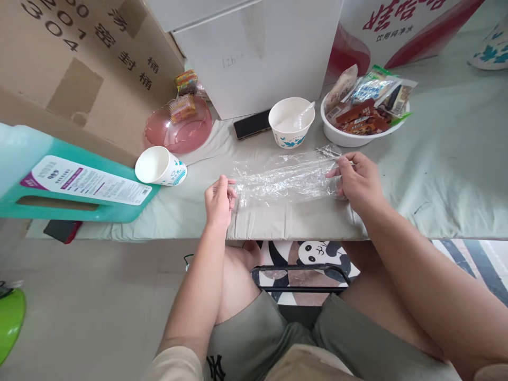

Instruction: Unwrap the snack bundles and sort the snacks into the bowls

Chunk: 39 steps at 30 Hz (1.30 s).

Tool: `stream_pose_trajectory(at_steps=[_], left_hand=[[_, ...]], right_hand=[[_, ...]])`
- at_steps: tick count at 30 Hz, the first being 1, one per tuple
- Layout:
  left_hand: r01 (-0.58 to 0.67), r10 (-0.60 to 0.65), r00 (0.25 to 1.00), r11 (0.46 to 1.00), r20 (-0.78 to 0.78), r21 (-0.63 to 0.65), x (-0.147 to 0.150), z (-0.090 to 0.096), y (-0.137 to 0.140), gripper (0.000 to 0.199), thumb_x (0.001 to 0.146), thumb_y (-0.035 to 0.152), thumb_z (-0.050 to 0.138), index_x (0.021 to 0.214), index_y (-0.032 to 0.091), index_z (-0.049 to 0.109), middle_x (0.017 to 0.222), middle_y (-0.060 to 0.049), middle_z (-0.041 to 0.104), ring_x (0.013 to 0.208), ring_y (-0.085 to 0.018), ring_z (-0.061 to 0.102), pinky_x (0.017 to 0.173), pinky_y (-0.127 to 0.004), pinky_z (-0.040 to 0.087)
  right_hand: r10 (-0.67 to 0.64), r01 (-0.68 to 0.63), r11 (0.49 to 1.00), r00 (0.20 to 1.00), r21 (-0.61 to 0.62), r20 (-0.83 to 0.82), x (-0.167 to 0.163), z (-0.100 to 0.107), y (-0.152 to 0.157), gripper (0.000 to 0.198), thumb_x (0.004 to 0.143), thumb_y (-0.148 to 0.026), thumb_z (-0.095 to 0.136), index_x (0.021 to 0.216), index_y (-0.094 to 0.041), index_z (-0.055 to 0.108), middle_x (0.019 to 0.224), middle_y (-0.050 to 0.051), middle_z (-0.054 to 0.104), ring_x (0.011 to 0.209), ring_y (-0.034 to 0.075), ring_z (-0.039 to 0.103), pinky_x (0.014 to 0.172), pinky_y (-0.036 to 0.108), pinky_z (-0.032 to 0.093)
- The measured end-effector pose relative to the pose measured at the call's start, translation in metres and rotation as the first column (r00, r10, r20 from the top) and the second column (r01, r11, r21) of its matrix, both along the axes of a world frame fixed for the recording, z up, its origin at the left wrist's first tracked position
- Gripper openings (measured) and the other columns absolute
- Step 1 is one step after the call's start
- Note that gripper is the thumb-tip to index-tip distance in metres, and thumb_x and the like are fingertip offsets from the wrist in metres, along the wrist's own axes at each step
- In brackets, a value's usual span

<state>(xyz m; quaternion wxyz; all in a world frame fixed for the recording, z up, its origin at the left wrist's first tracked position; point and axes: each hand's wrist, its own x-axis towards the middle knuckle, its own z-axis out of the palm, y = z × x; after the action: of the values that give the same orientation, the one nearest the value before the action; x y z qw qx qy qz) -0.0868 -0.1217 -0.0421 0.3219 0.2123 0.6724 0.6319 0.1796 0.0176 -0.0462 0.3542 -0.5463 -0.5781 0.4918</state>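
Observation:
A crinkled sheet of clear plastic film (283,180) is stretched between my two hands, just over the cloth-covered surface. My left hand (219,201) pinches its left end between thumb and fingers. At the other end, my right hand (358,180) grips the film with the fingers bent around its edge. Whether the film is a single sheet or a bag I cannot tell. Just beyond it stands a white paper bowl (291,124) with a blue leaf print and a clear plastic spoon (305,112) leaning inside.
A white basin (349,138) of snack packets, a dark phone (252,125) and a pink bowl (190,135) sit behind the film. Left are a paper cup (161,166), a green-labelled jug (115,209) and a cardboard box (99,79). White boxes (262,58) stand at the back.

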Motion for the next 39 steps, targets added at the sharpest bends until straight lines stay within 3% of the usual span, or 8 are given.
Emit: stream_pose_trajectory(at_steps=[6, 10, 14, 19, 24, 28, 35, 39], left_hand=[[0.148, -0.15, 0.988, 0.987, -0.044, -0.057, 0.002, -0.003, -0.013, 0.041, 0.064, 0.046, 0.085, 0.087, 0.016, 0.068, 0.064, 0.0, 0.067, 0.056, -0.011, 0.064, 0.051, -0.02, 0.048], [0.05, -0.053, 0.995, 0.998, -0.08, -0.029, 0.003, -0.004, -0.003, 0.03, 0.073, 0.042, 0.078, 0.087, 0.02, 0.063, 0.062, 0.004, 0.064, 0.043, -0.007, 0.055, 0.038, -0.017, 0.037], [0.043, -0.056, 0.987, 0.995, -0.15, -0.086, -0.002, -0.005, 0.014, 0.023, 0.082, 0.039, 0.071, 0.09, 0.022, 0.06, 0.052, 0.008, 0.057, 0.03, -0.005, 0.038, 0.032, -0.018, 0.025], [0.082, -0.111, 0.975, 0.985, -0.19, -0.153, -0.006, -0.002, 0.019, 0.024, 0.088, 0.038, 0.064, 0.106, 0.023, 0.059, 0.056, 0.005, 0.063, 0.036, -0.008, 0.051, 0.036, -0.017, 0.035], [0.226, -0.231, 0.962, 0.973, -0.146, -0.049, -0.005, 0.0, 0.004, 0.053, 0.082, 0.032, 0.074, 0.129, 0.027, 0.051, 0.072, 0.002, 0.071, 0.061, -0.013, 0.071, 0.061, -0.021, 0.056], [0.151, -0.15, 0.974, 0.988, -0.171, -0.006, -0.006, -0.003, 0.001, 0.049, 0.088, 0.032, 0.068, 0.132, 0.03, 0.047, 0.081, 0.002, 0.069, 0.05, -0.009, 0.064, 0.049, -0.019, 0.05], [0.108, -0.122, 0.975, 0.991, -0.188, -0.083, -0.012, -0.009, 0.01, 0.036, 0.095, 0.02, 0.058, 0.128, 0.031, 0.048, 0.075, 0.006, 0.063, 0.031, 0.0, 0.03, 0.031, -0.016, 0.025], [0.086, -0.119, 0.969, 0.984, -0.217, -0.155, -0.012, -0.009, 0.009, 0.035, 0.094, 0.017, 0.056, 0.127, 0.029, 0.051, 0.078, 0.004, 0.066, 0.03, -0.001, 0.034, 0.03, -0.017, 0.026]], right_hand=[[-0.039, 0.039, 0.999, 0.999, -0.014, 0.012, 0.001, 0.006, 0.003, 0.025, 0.092, -0.048, 0.057, 0.082, -0.027, 0.049, 0.094, 0.003, 0.077, 0.037, 0.011, 0.044, 0.037, 0.029, 0.039], [-0.053, 0.053, 0.998, 0.999, -0.014, 0.003, 0.0, 0.004, 0.005, 0.02, 0.092, -0.045, 0.056, 0.087, -0.027, 0.048, 0.094, 0.003, 0.076, 0.037, 0.01, 0.043, 0.036, 0.029, 0.038], [-0.1, 0.099, 0.992, 0.995, 0.083, 0.011, 0.001, 0.001, 0.004, 0.026, 0.087, -0.037, 0.062, 0.109, -0.028, 0.052, 0.121, 0.008, 0.069, 0.046, 0.011, 0.054, 0.047, 0.032, 0.053], [-0.014, 0.015, 0.977, 1.0, 0.214, -0.009, 0.007, -0.001, -0.001, 0.043, 0.084, -0.032, 0.066, 0.124, -0.03, 0.051, 0.143, 0.011, 0.055, 0.069, 0.016, 0.071, 0.072, 0.039, 0.062], [0.012, -0.027, 0.985, 0.996, 0.172, 0.089, 0.007, -0.003, 0.001, 0.043, 0.085, -0.029, 0.059, 0.127, -0.03, 0.052, 0.147, 0.013, 0.05, 0.074, 0.02, 0.073, 0.062, 0.039, 0.061], [0.077, -0.08, 0.976, 0.997, 0.202, 0.024, 0.008, -0.003, -0.001, 0.048, 0.088, -0.032, 0.059, 0.134, -0.031, 0.047, 0.151, 0.013, 0.046, 0.083, 0.022, 0.075, 0.069, 0.037, 0.063], [0.11, -0.119, 0.983, 0.991, 0.14, 0.07, 0.007, -0.002, -0.006, 0.049, 0.078, -0.025, 0.065, 0.125, -0.029, 0.053, 0.145, 0.01, 0.054, 0.057, 0.012, 0.065, 0.055, 0.034, 0.055], [0.105, -0.118, 0.992, 0.971, 0.047, 0.215, 0.003, 0.007, -0.007, 0.037, 0.077, -0.019, 0.06, 0.114, -0.026, 0.062, 0.098, 0.004, 0.07, 0.047, 0.013, 0.058, 0.046, 0.03, 0.045]])
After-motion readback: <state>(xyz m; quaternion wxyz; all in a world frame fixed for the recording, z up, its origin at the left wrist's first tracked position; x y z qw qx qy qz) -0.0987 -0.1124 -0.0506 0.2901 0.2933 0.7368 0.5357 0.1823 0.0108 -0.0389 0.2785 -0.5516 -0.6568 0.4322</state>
